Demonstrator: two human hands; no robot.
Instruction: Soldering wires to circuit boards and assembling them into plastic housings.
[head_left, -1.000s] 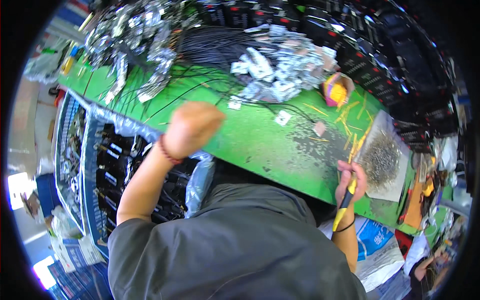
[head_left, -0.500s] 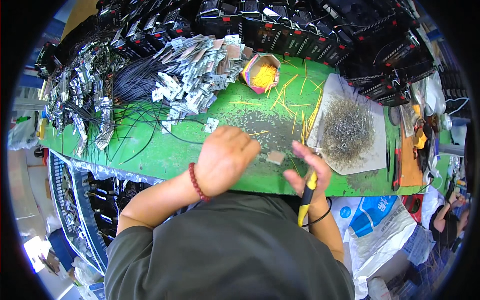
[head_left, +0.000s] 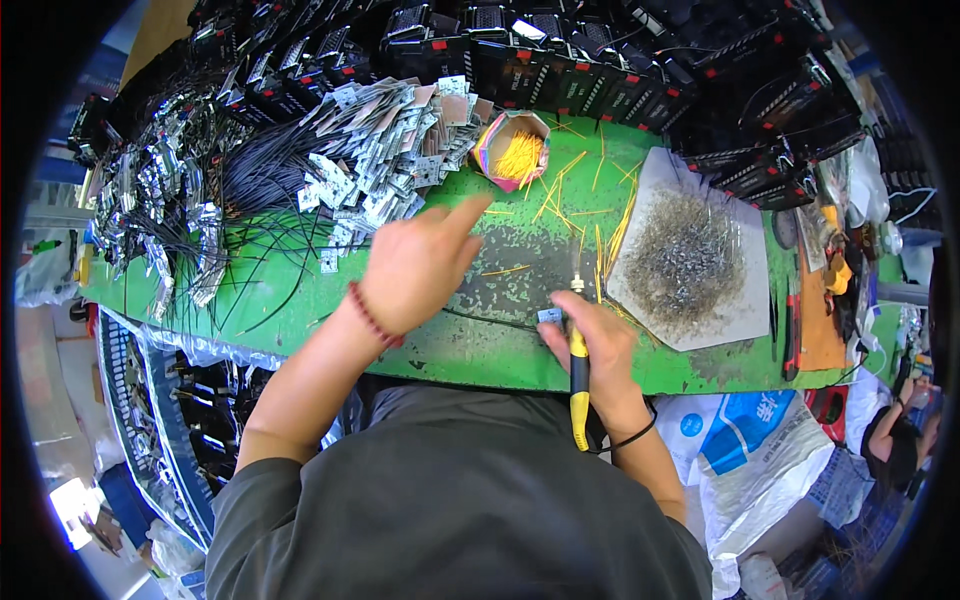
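My left hand, with a beaded bracelet on its wrist, is over the table between the pile of small boards and a paper cup of yellow wires. Its index finger stretches toward the cup, and nothing shows in its grasp. A yellow-and-black soldering iron rests in my right hand, tip pointing to the far side. At that hand's fingertips is a small square circuit board; a black cable runs left from it. Whether the fingers pinch the board is unclear.
Loose yellow wires are scattered across the green table. To the right lies a pale board covered in dark solder residue. Black boxed devices line the back. Black-wired metal parts heap at the left.
My left hand has moved away toward the cup, its index finger now extended. My right hand has shifted left to the small board, which shows a different face. The soldering iron now stands more upright.
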